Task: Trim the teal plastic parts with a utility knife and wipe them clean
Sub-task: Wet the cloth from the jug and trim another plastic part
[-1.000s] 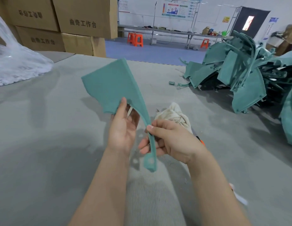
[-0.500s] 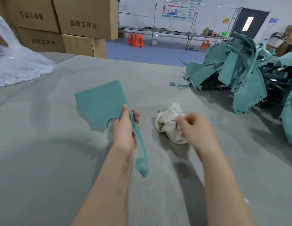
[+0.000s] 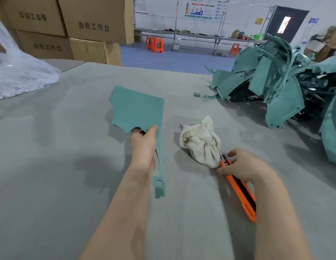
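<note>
My left hand grips a flat teal plastic part at the neck where its broad blade narrows into a long stem; the stem runs back toward me and ends in a notched tab. The part lies low over the grey felt table. To its right sits a crumpled, stained white cloth. Just below the cloth my right hand pinches the front end of an orange and black utility knife that lies on the table, its tail pointing toward me.
A tangled pile of teal plastic parts fills the right side, with small scraps near it. A clear plastic bag lies at the far left, and stacked cardboard boxes stand behind. Orange stools and benches are beyond the table.
My right hand let go of the part's stem, passed over the cloth and took hold of the knife. My left hand lowered the part from upright to nearly flat.
</note>
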A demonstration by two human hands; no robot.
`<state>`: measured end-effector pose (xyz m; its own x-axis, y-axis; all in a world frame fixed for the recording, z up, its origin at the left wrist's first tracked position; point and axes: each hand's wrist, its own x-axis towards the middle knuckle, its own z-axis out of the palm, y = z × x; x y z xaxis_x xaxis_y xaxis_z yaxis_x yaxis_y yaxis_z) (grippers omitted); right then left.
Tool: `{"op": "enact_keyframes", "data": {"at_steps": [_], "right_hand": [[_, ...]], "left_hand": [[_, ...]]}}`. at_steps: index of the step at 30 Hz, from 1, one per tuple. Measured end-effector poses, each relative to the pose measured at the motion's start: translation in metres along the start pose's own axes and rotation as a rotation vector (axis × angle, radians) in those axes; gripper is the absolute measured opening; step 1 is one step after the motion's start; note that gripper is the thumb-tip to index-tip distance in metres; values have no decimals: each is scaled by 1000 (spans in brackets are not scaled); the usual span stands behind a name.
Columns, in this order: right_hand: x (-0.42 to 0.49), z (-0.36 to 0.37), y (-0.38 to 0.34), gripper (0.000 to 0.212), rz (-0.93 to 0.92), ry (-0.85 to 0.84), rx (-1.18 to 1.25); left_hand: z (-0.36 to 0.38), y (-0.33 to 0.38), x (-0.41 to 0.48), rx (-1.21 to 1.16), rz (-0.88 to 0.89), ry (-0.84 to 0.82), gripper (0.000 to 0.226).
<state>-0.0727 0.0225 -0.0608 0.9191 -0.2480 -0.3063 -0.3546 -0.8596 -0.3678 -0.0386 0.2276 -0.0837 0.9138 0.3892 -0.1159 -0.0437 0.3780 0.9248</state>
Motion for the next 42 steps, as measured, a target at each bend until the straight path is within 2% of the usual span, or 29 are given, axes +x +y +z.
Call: {"op": "enact_keyframes", "data": {"at_steps": [2,4,7,9,10,12,14,18,19,23,28,36,42], "right_hand": [[2,-2,2,50,26,4,-7],[1,-3,2,34,33,88,73],[2,-10,5,22,-47,438,366],[-2,-17,-5,8,-190,655,636],[-5,-20,-16,7,-272,677,784],[-8,-21,-41,15,-448,592,982],[-4,-9,-63,18,-525,473,965],[17,28,-76,11,-487,363,806],[22,32,-74,9,-486,377,779],[33,31,-59,38,-431,584,683],[32,43,-59,36,-390,608,576],[35,43,-57,32,-397,690,611],[35,44,-56,35,-428,693,621]], "left_hand": [[-3,0,0,-14,-50,-36,7],[-7,0,2,15,-101,-40,10],[-11,-2,8,-39,-205,-61,20],[-10,-2,9,-144,-284,-101,13],[-8,-2,8,-227,-328,-125,9],[-6,-2,7,-366,-397,-180,8],[-5,-2,6,-404,-429,-220,5],[-7,4,6,-374,-459,-265,4],[-7,6,8,-372,-472,-277,5],[-9,14,9,-396,-519,-301,7],[-11,14,7,-355,-569,-301,8],[-14,18,4,-352,-710,-406,13],[-13,19,-1,-424,-728,-456,6]]}}
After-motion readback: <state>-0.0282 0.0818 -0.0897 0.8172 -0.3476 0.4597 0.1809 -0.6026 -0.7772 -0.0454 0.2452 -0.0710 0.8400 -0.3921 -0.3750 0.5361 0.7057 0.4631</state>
